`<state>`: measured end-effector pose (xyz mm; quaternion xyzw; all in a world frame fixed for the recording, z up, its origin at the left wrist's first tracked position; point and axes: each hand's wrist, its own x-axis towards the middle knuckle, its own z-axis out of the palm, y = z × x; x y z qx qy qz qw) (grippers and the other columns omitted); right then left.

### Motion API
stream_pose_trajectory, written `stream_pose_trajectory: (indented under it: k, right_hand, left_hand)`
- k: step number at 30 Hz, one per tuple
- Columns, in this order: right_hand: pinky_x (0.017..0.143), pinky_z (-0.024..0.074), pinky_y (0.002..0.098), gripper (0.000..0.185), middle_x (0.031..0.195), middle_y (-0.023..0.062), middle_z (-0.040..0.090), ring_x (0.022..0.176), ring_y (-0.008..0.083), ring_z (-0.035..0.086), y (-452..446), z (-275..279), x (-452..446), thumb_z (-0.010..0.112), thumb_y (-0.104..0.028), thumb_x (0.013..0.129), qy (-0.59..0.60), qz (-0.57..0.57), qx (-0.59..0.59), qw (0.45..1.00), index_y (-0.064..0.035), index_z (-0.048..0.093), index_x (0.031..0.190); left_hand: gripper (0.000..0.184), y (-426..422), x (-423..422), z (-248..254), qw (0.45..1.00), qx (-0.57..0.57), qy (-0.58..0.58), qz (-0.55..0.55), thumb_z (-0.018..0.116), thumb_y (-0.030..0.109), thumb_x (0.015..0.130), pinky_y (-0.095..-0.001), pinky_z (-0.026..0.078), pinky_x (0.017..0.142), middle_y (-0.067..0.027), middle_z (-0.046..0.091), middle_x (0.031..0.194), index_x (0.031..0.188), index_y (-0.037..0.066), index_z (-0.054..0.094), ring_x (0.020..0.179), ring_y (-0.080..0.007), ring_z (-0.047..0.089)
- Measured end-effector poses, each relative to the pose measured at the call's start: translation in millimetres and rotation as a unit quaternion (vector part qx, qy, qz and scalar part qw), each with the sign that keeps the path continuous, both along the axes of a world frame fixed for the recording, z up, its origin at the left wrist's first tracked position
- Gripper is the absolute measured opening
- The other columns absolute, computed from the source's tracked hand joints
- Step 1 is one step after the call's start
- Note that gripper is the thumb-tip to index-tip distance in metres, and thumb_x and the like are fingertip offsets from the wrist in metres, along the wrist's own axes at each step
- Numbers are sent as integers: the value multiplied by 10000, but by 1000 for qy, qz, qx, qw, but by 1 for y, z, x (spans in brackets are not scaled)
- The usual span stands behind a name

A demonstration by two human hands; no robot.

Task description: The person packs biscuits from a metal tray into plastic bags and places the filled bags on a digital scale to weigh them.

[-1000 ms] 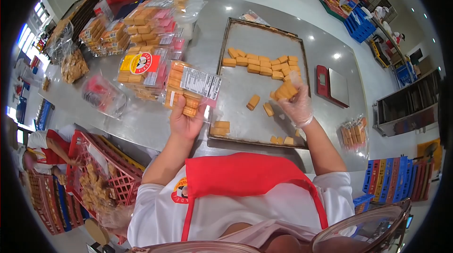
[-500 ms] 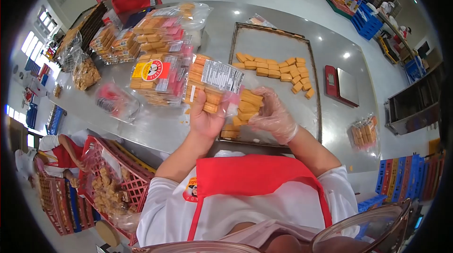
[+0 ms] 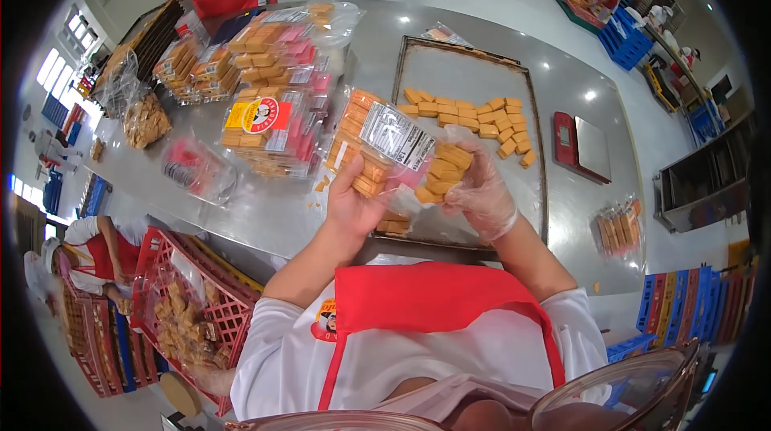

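Observation:
My bare left hand (image 3: pixel 353 204) grips a clear plastic pack (image 3: pixel 397 135) from below. The pack is partly filled with golden rectangular biscuits and has a printed white label. In a clear plastic glove, my right hand (image 3: pixel 491 200) is closed around a block of several biscuits (image 3: pixel 444 172) at the pack's right end. Whether those biscuits are inside the pack's mouth, I cannot tell. Behind my hands lies a shallow metal tray (image 3: pixel 540 158) with rows of biscuits (image 3: pixel 459 112) across its middle. More biscuits (image 3: pixel 393 224) lie at its near left corner, partly hidden by my hands.
Filled biscuit packs (image 3: pixel 269 130) are piled to the left, beside a bundle of clear plastic bags (image 3: pixel 197 170). A red kitchen scale (image 3: pixel 565 142) and one pack (image 3: pixel 618 228) are on the right. A red crate (image 3: pixel 233 302) stands at the lower left. Co-workers stand nearby.
Both my hands, the pack and the held biscuits have shifted slightly right. The pack's label has tilted a little. The co-worker at the upper left has raised their hands.

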<state>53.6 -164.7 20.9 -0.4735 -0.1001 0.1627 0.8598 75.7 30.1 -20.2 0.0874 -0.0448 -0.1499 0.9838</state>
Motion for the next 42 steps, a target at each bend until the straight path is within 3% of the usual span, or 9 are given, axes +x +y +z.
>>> stream_pose_trajectory:
  k: [4,7,12,15,18,19,21,30,42]
  right_hand:
    - [620,473,264,633,1133,52,389,828,163,544,6,-13,1,625,99,654,-62,-65,-88,992,-142,356,1174]
    - [616,466,255,611,1135,45,386,822,150,543,16,-19,-3,624,95,660,-102,-76,-73,989,-141,371,1164]
    - [713,453,260,558,1147,48,391,914,157,508,8,-9,-3,616,78,681,-22,23,-54,998,-136,399,1149]
    - [585,466,237,586,1140,74,437,831,158,543,12,-7,-2,599,116,673,-46,-11,-49,998,-173,402,1144]
    - [633,461,254,582,1162,62,412,892,152,522,13,-16,-2,596,78,688,-148,-28,-124,981,-139,377,1181]
    - [622,462,255,585,1176,62,401,873,154,529,13,-14,-4,595,76,688,-108,-21,-107,988,-143,372,1182]
    - [600,462,258,591,1202,62,378,835,159,543,13,-5,-8,593,72,688,-27,-6,-73,997,-149,362,1185]
    - [514,450,235,601,1144,96,400,747,180,559,21,5,-5,558,95,692,33,-96,32,994,-178,307,1166]
    - [554,473,235,616,1121,103,431,858,176,546,36,2,-4,558,126,686,-55,-181,85,978,-197,268,1124]
  left_hand:
    - [395,3,1,-2,997,-26,-35,-59,495,168,835,-406,387,929,-95,478,1190,1208,80,398,1117,-243,447]
    - [428,4,1,-10,995,-98,-13,-17,519,194,820,-451,396,919,-122,455,1215,1217,81,404,1157,-321,389]
    - [430,4,-1,1,997,-70,-21,-23,495,207,831,-426,358,953,-100,459,1212,1226,81,382,1139,-268,420]
    - [444,5,-2,-1,998,-36,-45,-31,497,204,828,-429,345,959,-97,459,1212,1235,82,368,1143,-262,418]
    - [454,0,-2,2,992,84,-87,41,499,187,824,-424,349,952,-91,458,1211,1241,79,353,1139,-257,423]
    - [458,-2,-3,3,983,136,-101,76,501,179,823,-421,353,947,-89,457,1210,1242,77,347,1136,-256,425]
    - [441,-1,-6,5,992,82,-85,48,504,151,820,-407,374,934,-88,472,1186,1231,86,357,1115,-244,444]
    - [420,-6,-15,1,986,131,-92,53,520,127,815,-373,395,918,-64,492,1158,1207,87,375,1078,-211,476]
    - [437,-13,-18,-1,984,110,-130,47,519,125,826,-363,380,927,-77,490,1155,1226,61,355,1069,-205,481]
